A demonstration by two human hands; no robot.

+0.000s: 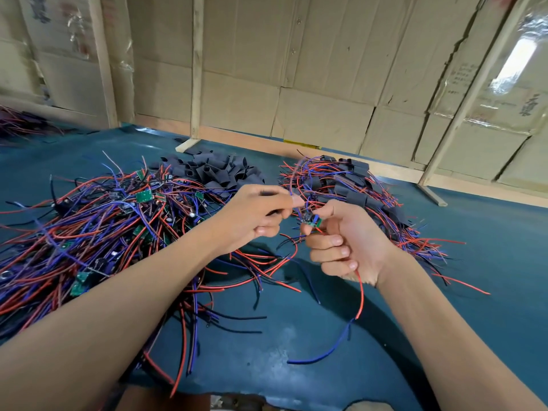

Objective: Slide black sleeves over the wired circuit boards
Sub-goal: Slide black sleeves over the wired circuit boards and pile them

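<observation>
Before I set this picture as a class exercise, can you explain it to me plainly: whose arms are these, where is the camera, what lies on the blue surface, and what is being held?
There is no machine here: a person works with bare hands, and one camera worn on the head looks forward and down. The right hand holds a small green circuit board with red and blue wires, which trail out below the fist. The left hand reaches toward it, its fingers pinching something dark that is too hidden to name. On the blue table, at left lies a tangle of bare wired boards, behind it a heap of loose black sleeves, and at right a pile of boards already sleeved. Cardboard walls stand behind.
</observation>
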